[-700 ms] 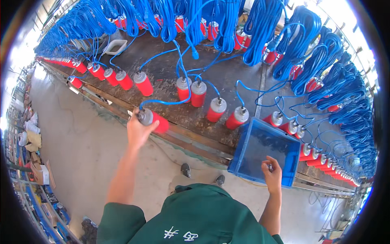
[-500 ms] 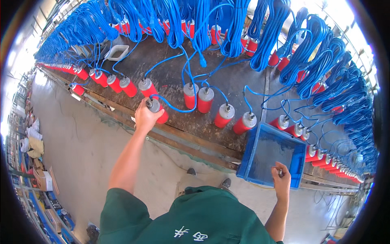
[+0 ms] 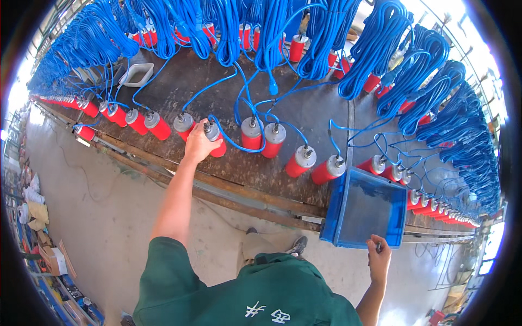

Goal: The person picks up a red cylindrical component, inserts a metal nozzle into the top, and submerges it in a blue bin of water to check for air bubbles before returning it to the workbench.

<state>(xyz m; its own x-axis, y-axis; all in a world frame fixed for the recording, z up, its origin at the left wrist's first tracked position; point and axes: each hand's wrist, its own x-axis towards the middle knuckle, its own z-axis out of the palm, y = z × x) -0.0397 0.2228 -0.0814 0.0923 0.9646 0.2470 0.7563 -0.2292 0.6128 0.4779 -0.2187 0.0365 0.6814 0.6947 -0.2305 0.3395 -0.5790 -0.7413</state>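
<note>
Cylinder (image 3: 215, 140), red, held in left hand's (image 3: 199, 146) grip, now farther inward over surface (image 3: 261, 176); right hand's (image 3: 380, 256) grip holds small dark piece (image 3: 379, 247).

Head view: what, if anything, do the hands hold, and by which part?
Left hand: red cylinder, near its grey end. Right hand: small dark object, held part unclear.

Green short-sleeved shirt (image 3: 223, 299), white markings (image 3: 280, 316), dark shoes (image 3: 298, 245)

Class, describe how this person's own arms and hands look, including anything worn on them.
The left hand and right hand wear no gloves, and both forearms are bare. The left sleeve is short and dark green, matching the shirt, which bears white markings.
</note>
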